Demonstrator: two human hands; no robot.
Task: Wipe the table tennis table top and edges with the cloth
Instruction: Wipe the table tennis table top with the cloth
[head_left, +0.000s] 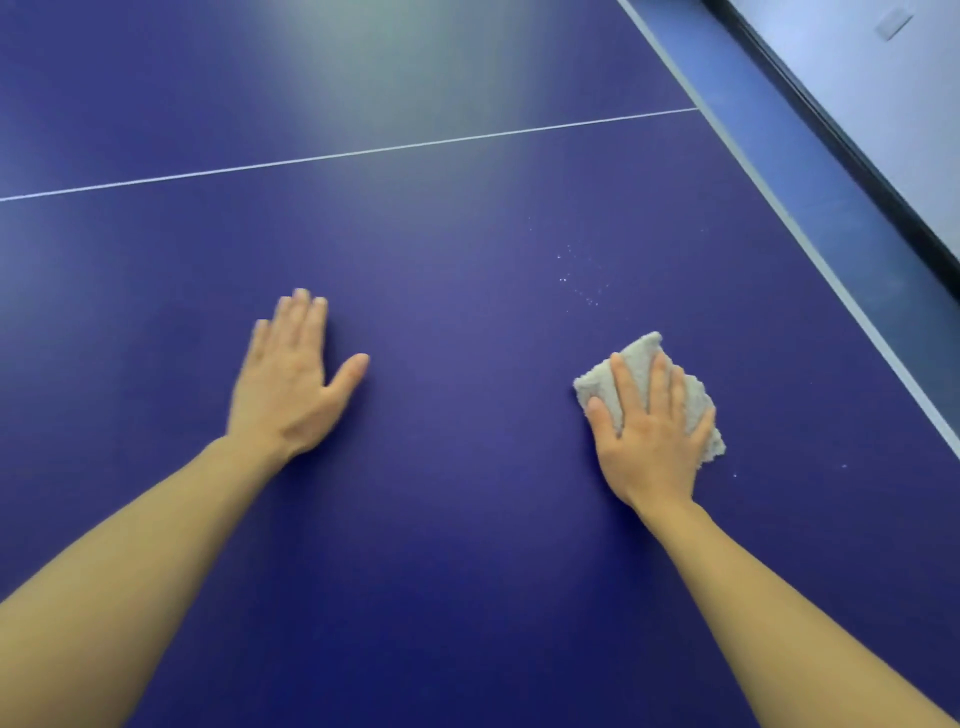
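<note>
The dark blue table tennis table top (457, 291) fills most of the view. A small folded grey-white cloth (641, 353) lies on it at the right. My right hand (649, 431) presses flat on the cloth with straight, spread fingers. My left hand (291, 379) rests flat on the bare table surface to the left, fingers straight and thumb out. A patch of small white specks (576, 280) dots the table just beyond the cloth.
A thin white centre line (348, 154) crosses the table from left to right. The table's white-striped right edge (831, 291) runs diagonally, with blue floor (810, 171) and a pale wall with a black base (883, 156) beyond it.
</note>
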